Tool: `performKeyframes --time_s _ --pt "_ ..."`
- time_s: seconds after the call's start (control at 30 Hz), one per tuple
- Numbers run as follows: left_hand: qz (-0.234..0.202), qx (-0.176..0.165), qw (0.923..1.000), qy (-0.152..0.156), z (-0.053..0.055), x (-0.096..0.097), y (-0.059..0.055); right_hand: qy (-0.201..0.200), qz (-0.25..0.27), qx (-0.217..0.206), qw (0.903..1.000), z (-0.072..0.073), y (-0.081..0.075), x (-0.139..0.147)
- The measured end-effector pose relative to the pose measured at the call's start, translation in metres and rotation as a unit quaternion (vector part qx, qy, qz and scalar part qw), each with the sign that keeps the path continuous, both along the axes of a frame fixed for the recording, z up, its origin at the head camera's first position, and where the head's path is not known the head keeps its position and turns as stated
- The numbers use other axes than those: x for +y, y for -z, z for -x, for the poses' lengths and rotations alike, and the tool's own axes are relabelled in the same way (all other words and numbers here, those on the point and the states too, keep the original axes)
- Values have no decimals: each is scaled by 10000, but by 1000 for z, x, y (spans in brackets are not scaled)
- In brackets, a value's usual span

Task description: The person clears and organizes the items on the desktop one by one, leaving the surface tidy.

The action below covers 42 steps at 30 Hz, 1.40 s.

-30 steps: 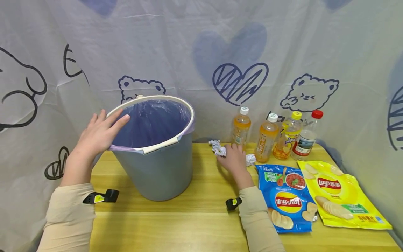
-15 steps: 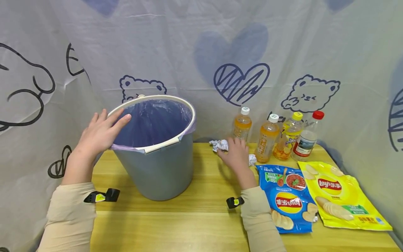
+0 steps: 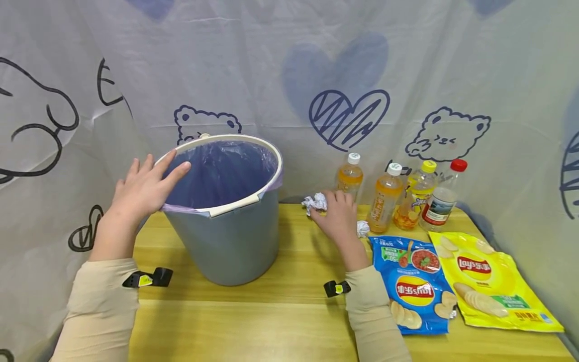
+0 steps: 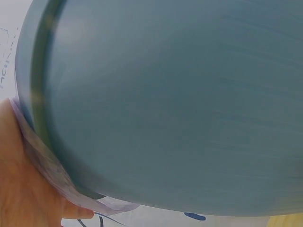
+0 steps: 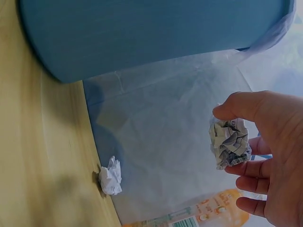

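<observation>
My right hand (image 3: 340, 216) pinches a crumpled paper ball (image 5: 230, 142) between thumb and fingers, above the table near the back. In the right wrist view, a second paper ball (image 5: 110, 177) lies on the table by the backdrop. Another paper ball (image 3: 362, 229) sits just right of the right hand. My left hand (image 3: 143, 190) rests at the left rim of a grey-blue bin (image 3: 226, 251), its fingers spread and fairly straight. A thin purple liner (image 4: 52, 165) folds over the rim beside that hand.
Right of the right hand stand several plastic bottles, including an orange one (image 3: 384, 203) and a red-capped one (image 3: 438, 206). Blue (image 3: 409, 286) and yellow (image 3: 488, 281) chip bags lie in front of them. A printed cloth backdrop (image 3: 271, 90) hangs behind the wooden table (image 3: 253, 327).
My right hand has come up slightly from the tabletop with a paper ball held in its fingers. My left hand stays at the bin's rim.
</observation>
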<state>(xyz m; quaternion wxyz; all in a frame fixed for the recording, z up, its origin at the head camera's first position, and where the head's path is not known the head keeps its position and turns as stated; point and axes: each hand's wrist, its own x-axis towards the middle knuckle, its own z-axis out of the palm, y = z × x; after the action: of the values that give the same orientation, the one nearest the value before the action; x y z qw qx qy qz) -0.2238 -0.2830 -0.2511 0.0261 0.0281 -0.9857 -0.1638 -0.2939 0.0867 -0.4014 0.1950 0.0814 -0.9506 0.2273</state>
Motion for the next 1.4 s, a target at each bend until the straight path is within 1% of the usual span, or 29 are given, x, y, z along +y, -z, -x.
performKeyframes --time_s 0.27,0.4,0.63,0.83,1.1,1.4 --pt "58 -4 10000 -4 -1 1 -1 57 -77 -22 10000 0 -12 -2" --pt "72 -48 10000 30 -1 0 -2 30 -154 142 9998 1 -23 -3" --pt "33 -58 9999 125 2 -2 -2 -25 -126 231 9997 0 -43 -3" --pt "3 -87 9999 128 2 -2 -1 -72 -142 460 9988 4 -58 -2" --pt "-20 -90 9999 107 2 -2 1 -30 -200 608 9979 7 -75 -4" --pt "-48 -94 9999 107 2 -1 0 -141 -100 859 9962 6 -97 -7"
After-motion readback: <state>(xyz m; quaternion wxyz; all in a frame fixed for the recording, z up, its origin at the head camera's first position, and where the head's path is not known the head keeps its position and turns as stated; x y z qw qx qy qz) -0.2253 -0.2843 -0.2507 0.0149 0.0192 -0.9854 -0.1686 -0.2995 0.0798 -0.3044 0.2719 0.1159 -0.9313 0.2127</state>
